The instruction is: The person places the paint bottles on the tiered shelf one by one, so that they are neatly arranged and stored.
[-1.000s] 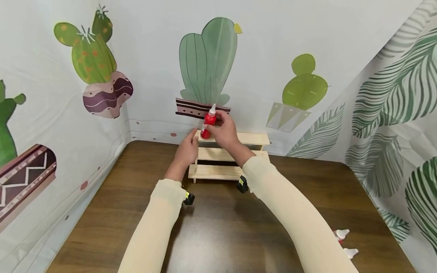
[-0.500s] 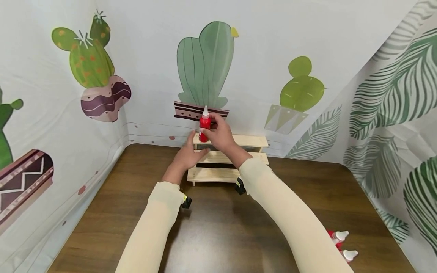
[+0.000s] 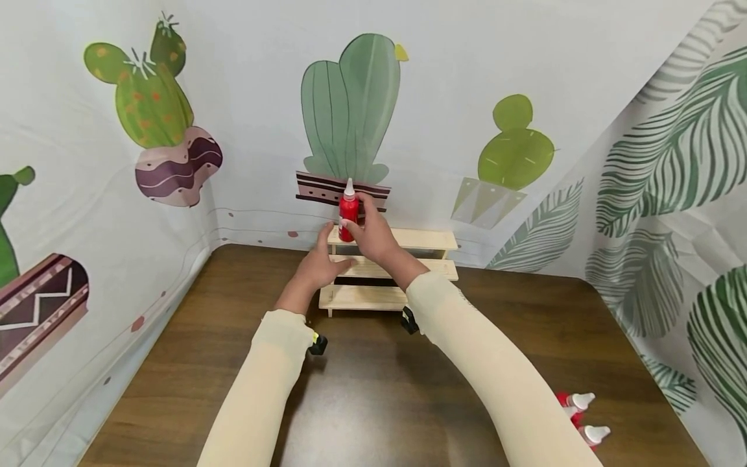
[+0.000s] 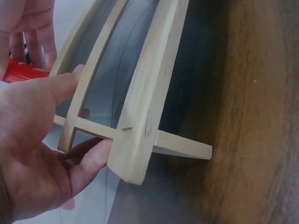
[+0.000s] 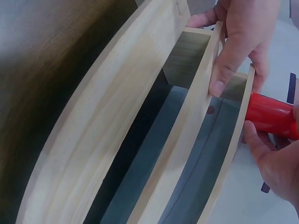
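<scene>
A red squeeze bottle with a white pointed nozzle point(image 3: 348, 211) stands upright at the left end of the top tier of a pale wooden three-tier shelf point(image 3: 423, 239). My right hand point(image 3: 376, 232) holds it from the right, fingers behind and thumb in front. In the right wrist view, the bottle's base point(image 5: 266, 112) meets the top board. My left hand point(image 3: 314, 267) grips the shelf's left end. Its thumb lies on the middle board and its other fingers reach round the side frame, as the left wrist view shows around the wooden frame point(image 4: 70, 133).
Several more red bottles with white nozzles point(image 3: 580, 402) lie at the right front of the brown wooden table point(image 3: 373, 389), partly hidden by the right sleeve. Behind the shelf hangs a white cloth printed with cacti point(image 3: 432, 130), close to the table's back edge.
The bottle has gone from slightly tilted to upright and shifted a little left, with my right hand still on it. My left thumb has spread out onto the middle board.
</scene>
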### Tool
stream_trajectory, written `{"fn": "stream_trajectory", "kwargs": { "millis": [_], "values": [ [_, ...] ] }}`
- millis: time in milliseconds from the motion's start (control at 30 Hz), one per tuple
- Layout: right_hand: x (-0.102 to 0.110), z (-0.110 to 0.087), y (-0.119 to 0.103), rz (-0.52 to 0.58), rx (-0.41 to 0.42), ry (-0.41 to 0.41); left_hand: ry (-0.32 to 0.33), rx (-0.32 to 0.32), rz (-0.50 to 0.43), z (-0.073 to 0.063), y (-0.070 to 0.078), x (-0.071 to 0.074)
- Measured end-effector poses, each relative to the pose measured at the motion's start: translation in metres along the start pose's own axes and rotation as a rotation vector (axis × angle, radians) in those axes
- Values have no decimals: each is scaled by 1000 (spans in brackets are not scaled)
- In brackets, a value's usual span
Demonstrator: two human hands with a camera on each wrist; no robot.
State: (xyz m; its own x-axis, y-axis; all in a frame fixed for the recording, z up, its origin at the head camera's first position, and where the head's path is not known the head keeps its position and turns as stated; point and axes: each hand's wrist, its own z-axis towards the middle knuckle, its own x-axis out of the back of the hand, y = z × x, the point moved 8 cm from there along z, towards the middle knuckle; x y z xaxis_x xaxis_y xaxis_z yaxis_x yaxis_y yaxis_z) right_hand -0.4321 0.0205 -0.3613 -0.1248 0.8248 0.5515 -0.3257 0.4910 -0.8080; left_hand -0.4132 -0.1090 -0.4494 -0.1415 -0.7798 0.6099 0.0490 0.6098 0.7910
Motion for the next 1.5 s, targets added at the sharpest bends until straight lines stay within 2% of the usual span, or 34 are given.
{"fn": "stream_trajectory", "kwargs": {
  "millis": [167,400,633,1000,1233,1367,1500],
  "values": [
    [-1,0,3,-20,-26,0,4,-1,-4,-1,1,0],
    [-1,-3,22,-53,-89,-5,14,0,11,0,-1,0],
    [-3,-1,23,-69,-70,-16,19,0,22,1,-1,1],
    [-3,-3,23,-81,-87,3,15,10,22,0,1,1],
    [0,-1,22,29,-75,10,28,3,10,1,-1,5],
    [2,-5,27,91,-102,35,20,-1,-2,1,0,3],
    [0,-7,30,109,-123,40,18,0,-9,0,0,1]
  ]
}}
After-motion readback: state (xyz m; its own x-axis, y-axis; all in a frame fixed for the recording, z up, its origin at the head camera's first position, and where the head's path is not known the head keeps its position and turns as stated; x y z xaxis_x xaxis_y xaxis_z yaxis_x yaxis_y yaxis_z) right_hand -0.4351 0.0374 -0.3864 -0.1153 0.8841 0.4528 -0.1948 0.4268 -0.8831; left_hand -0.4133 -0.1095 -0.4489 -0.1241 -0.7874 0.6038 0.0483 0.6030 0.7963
